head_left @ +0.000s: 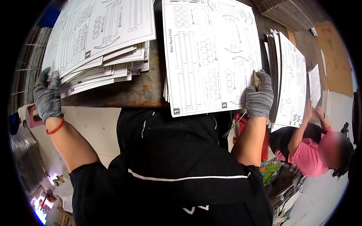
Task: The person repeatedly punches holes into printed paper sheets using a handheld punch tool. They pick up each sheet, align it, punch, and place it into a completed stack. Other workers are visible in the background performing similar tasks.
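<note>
The left hand, in a grey knit glove, is gripping the near left corner of an uneven pile of white printed sheets. The right hand, gloved alike, is pinching the right edge of a squarer white printed pile; both are lying over a dark, worn tabletop. Sheets are probably flexing easily, sliding and (in bulk) weighing noticeably; opposite edges are likely offering the surest hold. Count: two hands are gripping; three large piles are showing, including a third white printed pile at right.
</note>
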A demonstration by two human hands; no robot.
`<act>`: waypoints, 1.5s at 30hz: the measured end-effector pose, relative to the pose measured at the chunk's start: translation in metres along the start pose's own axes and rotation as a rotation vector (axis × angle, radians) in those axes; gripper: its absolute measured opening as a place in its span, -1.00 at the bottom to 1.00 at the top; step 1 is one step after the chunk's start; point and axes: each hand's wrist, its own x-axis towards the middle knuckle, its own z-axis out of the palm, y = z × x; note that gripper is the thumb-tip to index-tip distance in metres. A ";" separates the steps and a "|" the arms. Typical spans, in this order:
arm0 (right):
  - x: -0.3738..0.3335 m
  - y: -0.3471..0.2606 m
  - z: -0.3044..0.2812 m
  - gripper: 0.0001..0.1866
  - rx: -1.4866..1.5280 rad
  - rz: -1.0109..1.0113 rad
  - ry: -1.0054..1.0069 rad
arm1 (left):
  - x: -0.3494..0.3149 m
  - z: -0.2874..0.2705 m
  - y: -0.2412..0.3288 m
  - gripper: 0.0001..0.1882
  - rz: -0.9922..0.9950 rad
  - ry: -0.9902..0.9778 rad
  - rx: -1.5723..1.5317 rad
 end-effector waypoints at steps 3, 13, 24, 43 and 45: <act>0.001 -0.002 0.003 -0.52 -0.053 0.002 0.038 | -0.031 0.012 0.043 -0.64 0.188 0.203 -0.100; 0.003 0.013 0.008 -0.50 0.076 -0.078 0.165 | -0.178 0.151 0.193 0.05 1.058 -0.819 0.072; -0.015 -0.076 0.021 -0.80 0.371 -0.107 -0.222 | -0.157 0.166 0.194 0.11 1.014 -0.768 0.080; -0.052 -0.069 0.000 -0.89 0.126 -0.203 -0.369 | -0.161 0.169 0.194 -0.02 0.950 -0.686 0.031; -0.054 -0.067 -0.003 -0.89 0.125 -0.201 -0.390 | -0.163 0.171 0.194 -0.03 0.953 -0.679 0.041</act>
